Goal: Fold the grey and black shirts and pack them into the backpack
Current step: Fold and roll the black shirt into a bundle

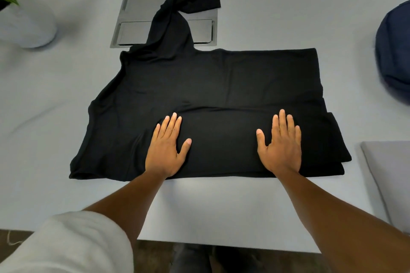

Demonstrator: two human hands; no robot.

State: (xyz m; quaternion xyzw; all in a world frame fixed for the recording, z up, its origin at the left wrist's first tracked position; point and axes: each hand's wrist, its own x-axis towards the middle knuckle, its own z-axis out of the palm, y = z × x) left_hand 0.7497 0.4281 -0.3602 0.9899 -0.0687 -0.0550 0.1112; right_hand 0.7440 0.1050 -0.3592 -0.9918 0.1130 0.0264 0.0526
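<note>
Lying spread on the pale table, the black shirt sits partly folded: its near edge is doubled over into a band, and its right side shows stacked layers at the near right corner. One sleeve trails away to the far side, twisted, and drapes over a grey metal hatch set into the tabletop. The left hand and right hand both rest flat on the near folded band, fingers straight and slightly spread, gripping nothing; they appear to press or smooth the cloth. The fabric looks thin, soft and limp, probably light, likely to slump and wrinkle if lifted from one point; it would best be taken by pinching a folded edge or two corners together, with the stray sleeve brought in first. No brand, label or writing can be read on the shirt. At the near right edge lies a flat grey piece, probably the grey shirt already folded. A dark blue rounded bag, presumably the backpack, sits at the far right. A white plant pot stands far left, blurred.
</note>
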